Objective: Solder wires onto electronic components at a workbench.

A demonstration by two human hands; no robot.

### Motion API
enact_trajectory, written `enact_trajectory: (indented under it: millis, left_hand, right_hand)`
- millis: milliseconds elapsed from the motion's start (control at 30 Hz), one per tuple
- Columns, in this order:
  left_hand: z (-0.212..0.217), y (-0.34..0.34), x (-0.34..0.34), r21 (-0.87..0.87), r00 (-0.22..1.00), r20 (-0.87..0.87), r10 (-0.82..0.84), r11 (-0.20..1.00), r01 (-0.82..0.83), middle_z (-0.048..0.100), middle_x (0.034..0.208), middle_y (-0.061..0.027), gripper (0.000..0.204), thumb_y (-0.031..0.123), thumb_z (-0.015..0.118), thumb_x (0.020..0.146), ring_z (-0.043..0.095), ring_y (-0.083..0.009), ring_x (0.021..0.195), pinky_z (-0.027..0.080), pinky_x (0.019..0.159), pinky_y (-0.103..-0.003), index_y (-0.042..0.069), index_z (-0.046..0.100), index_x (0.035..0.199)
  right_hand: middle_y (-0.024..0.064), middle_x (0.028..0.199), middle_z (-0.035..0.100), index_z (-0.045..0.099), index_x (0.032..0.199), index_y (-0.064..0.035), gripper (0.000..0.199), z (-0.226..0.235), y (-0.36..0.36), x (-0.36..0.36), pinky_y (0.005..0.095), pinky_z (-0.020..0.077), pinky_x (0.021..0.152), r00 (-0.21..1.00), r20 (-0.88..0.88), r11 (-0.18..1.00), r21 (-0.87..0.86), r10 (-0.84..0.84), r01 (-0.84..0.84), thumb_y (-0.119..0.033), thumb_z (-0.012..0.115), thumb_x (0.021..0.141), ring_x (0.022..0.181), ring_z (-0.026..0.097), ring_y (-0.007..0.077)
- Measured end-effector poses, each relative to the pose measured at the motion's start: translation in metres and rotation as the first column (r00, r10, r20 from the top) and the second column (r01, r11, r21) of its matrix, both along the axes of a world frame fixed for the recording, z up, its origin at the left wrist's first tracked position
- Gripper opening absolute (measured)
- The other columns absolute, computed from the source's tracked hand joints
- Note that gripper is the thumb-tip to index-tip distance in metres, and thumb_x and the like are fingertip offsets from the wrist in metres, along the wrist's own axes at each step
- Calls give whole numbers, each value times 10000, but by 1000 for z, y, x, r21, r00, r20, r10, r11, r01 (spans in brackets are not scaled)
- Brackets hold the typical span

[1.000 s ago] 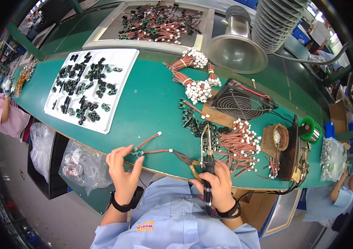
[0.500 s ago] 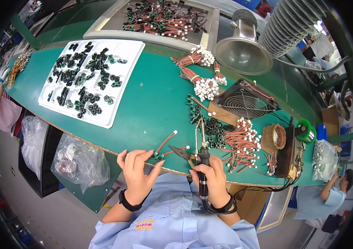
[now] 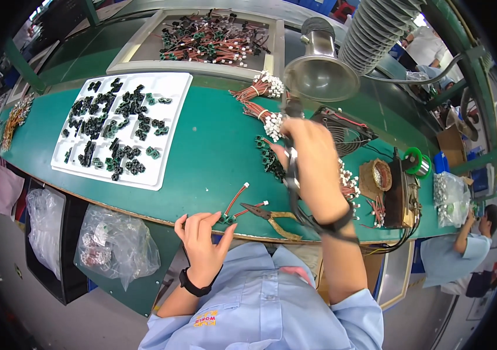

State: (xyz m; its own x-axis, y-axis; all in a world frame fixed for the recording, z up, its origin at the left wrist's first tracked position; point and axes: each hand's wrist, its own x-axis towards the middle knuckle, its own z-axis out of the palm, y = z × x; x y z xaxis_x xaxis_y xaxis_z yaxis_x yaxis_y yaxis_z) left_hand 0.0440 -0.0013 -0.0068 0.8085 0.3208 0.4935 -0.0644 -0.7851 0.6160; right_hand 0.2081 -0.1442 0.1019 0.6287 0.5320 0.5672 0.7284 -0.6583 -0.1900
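The left hand [image 3: 203, 234] pinches a likely light, stiff green part [image 3: 225, 220], best held by its edges, red wires [image 3: 237, 196] toward one and two o'clock; the right hand [image 3: 314, 160] grips a blurred tool [image 3: 292, 108]

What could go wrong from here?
The blurred soldering iron in the right hand appears beside the bundled wires; a hot tip might scorch them. Its cord passes near the pliers and could snag them. The small green part at the left hand sits near the table edge and might slip off.
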Motion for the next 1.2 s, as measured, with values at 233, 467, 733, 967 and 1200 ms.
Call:
enact_trajectory:
  millis: [233,467,733,967,1200]
  left_hand:
    - [1,-1,-1,-27,1000,9,-12,1000,12,579,910,-70,362,141,784,660,537,-229,881,302,930,-420,46,585,947]
    - [2,0,1,-36,1000,9,-15,999,16,575,898,-67,360,142,786,658,534,-224,868,308,922,-422,41,588,941]
    - [2,3,3,-38,1000,2,-14,999,14,571,880,-67,364,146,787,658,537,-221,860,311,922,-426,36,594,946]
    - [1,2,5,-21,1000,-6,-16,1000,16,573,879,-68,367,147,787,656,540,-221,862,310,925,-427,40,600,952]
    - [3,-1,2,19,1000,-8,27,999,-27,581,892,-70,373,151,786,649,545,-228,877,306,928,-424,46,605,958]
  right_hand:
    - [91,832,545,491,1001,-99,263,-61,28,49,417,422,870,983,167,967,-229,-72,110,-68,602,766,837,562,297]
    - [99,816,532,509,984,-105,215,-51,23,47,367,481,734,994,72,975,-200,-80,93,-26,530,785,813,568,284]
    - [165,914,554,553,937,-78,255,-7,-34,-55,386,470,675,977,-170,986,126,131,-110,-58,600,687,796,558,334]
    - [161,954,580,556,908,-83,222,-44,-31,-102,385,475,725,979,-138,982,-93,150,-163,-74,608,692,899,574,321]
    - [143,978,591,558,928,-78,246,-52,-24,-97,408,457,793,986,-99,982,-125,132,-144,-77,605,687,979,559,320]
